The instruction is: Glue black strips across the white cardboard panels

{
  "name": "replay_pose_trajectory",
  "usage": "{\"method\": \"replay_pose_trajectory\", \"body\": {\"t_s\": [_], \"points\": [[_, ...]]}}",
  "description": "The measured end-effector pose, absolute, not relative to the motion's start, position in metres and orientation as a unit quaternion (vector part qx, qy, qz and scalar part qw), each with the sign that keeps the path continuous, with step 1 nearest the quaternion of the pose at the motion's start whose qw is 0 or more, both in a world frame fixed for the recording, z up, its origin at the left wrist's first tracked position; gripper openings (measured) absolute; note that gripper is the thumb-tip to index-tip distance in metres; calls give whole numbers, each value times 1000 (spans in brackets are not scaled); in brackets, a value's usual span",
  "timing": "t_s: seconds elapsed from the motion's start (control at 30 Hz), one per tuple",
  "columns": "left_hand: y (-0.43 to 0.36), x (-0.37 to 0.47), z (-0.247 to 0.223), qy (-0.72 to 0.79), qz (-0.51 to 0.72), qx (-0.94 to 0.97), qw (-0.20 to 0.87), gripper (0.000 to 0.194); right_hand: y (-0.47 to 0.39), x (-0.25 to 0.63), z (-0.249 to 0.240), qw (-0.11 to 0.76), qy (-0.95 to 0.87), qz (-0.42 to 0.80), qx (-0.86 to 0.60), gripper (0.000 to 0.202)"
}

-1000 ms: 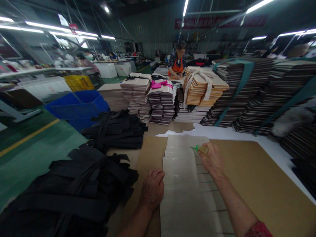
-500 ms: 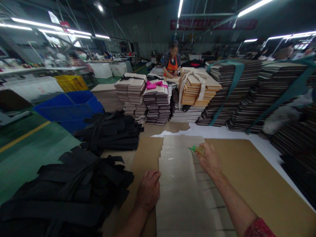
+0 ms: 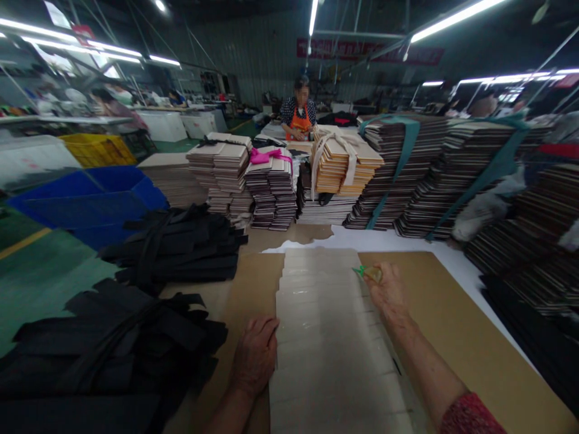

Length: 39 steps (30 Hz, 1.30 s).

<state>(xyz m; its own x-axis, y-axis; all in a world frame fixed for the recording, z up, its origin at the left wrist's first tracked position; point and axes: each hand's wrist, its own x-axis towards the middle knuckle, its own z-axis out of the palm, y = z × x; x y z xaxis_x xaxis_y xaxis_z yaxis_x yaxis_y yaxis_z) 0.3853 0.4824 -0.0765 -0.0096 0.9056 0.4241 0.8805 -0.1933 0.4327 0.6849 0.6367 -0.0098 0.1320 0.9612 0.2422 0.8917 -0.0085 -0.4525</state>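
Note:
Overlapping pale beige pieces [image 3: 316, 337] lie in a long stepped row running away from me over brown board. Shiny streaks show along their left part. At the row's left edge, my left hand [image 3: 256, 352] rests palm down, fingers stretched forward and fingertips touching the edge. My right hand [image 3: 389, 292] is closed round a small yellowish tool with a green tip [image 3: 371, 274], whose exact kind I cannot make out. Its tip points left, over the far right edge of the row.
Black fabric strips in tied bundles [image 3: 176, 247] lie on the left, by a blue bin [image 3: 90, 199]. Tied stacks of panels [image 3: 271, 187] line the far side, with taller stacks [image 3: 407, 163] at right. Beyond them sits a person in an orange apron [image 3: 300, 120].
The view has turned slightly right, so the scene sits further left. My right hand with the tool has moved a little rightward relative to the row; my left hand stays at its edge.

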Motion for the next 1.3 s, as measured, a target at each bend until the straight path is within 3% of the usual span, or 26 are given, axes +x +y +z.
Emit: {"method": "replay_pose_trajectory", "body": {"t_s": [0.8,1.13,1.3], "points": [[482,384,-80,633,315,706,33,30,643,678,-12,282,-694,107,-653,21],[482,384,-81,641,311,701,33,30,660,708,-34,391,-597,104,-693,35],[483,385,-77,639,314,701,33,31,676,709,-43,402,-580,97,-701,35]]}}
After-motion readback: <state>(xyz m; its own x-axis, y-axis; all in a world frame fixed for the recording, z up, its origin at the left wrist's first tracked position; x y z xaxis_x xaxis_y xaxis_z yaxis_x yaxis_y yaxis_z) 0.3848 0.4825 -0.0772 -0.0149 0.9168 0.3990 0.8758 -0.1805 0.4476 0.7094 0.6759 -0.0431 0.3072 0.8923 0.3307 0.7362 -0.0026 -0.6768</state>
